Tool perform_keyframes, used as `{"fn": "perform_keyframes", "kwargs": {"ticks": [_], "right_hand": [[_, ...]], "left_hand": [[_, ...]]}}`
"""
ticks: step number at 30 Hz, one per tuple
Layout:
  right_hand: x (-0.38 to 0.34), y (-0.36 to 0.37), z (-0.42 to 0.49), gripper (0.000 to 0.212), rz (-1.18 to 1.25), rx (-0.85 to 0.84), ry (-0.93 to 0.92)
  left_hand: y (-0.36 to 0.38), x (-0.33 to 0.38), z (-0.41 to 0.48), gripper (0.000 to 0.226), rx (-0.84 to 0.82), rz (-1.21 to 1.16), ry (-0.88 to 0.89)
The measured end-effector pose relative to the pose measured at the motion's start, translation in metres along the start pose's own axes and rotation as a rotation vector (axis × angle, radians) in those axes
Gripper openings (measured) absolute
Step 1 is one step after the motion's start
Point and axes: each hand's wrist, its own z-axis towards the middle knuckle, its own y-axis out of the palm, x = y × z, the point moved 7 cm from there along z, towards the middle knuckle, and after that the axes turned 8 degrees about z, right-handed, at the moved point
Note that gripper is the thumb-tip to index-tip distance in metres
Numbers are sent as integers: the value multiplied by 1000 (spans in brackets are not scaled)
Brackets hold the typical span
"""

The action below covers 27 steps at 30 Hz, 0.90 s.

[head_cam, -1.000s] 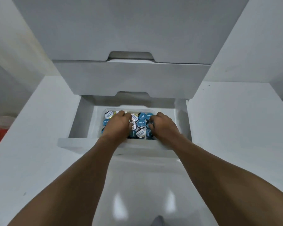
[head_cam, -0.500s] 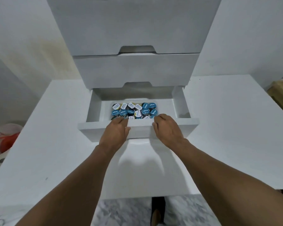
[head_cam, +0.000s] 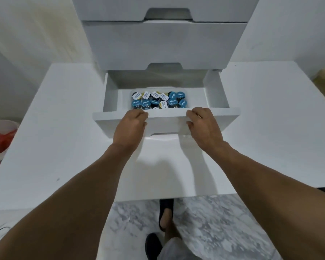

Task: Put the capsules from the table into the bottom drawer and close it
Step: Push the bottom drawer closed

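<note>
**A:** Start at the left. What is there?

**B:** A pail (head_cam: 0, 139) with something red in it, beyond the table's left edge. It has no part in the job. Next comes the white table (head_cam: 64, 147), with the drawer unit standing at its back.

**A:** And the left hand (head_cam: 128, 126)?

**B:** It rests on the front of the bottom drawer (head_cam: 230, 117), fingers curled over the top edge and gripping it. The thumb is hidden, so I cannot tell how hard the hold is.

**A:** Where are the capsules (head_cam: 158, 101)?

**B:** Inside that drawer, packed lids-up in a clear tub (head_cam: 132, 91), just behind the front panel and between the two hands. Every capsule I can see is in there. I judge they are kept in the tub so they travel as one lot and do not roll about.

**A:** The right hand (head_cam: 204, 126)?

**B:** It mirrors the other one, fingers hooked over the same edge and holding the drawer front, well apart from the left hand.

**A:** Why one hand on each side?

**B:** My guess is an even push. The drawer stands far out from under the middle drawer (head_cam: 165, 44), and pressure on one side alone could skew it in its slot.

**A:** So how far along is the task?

**B:** The loading looks done and only the closing remains. The lids sit below the drawer's rim, so they should pass under cleanly. Fingers draped over that edge could get pinched unless they come off before it shuts.
</note>
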Motion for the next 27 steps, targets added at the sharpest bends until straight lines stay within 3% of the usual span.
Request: {"fn": "perform_keyframes", "kwargs": {"ticks": [9, 17, 27], "right_hand": [[3, 0, 6, 4, 74, 178, -38], [11, 5, 24, 10, 76, 128, -48], [34, 10, 80, 7, 85, 197, -111]], "left_hand": [[4, -5, 3, 19, 98, 38, 59], [1, -12, 19, 17, 103, 33, 65], [12, -27, 75, 18, 153, 33, 65]]}}
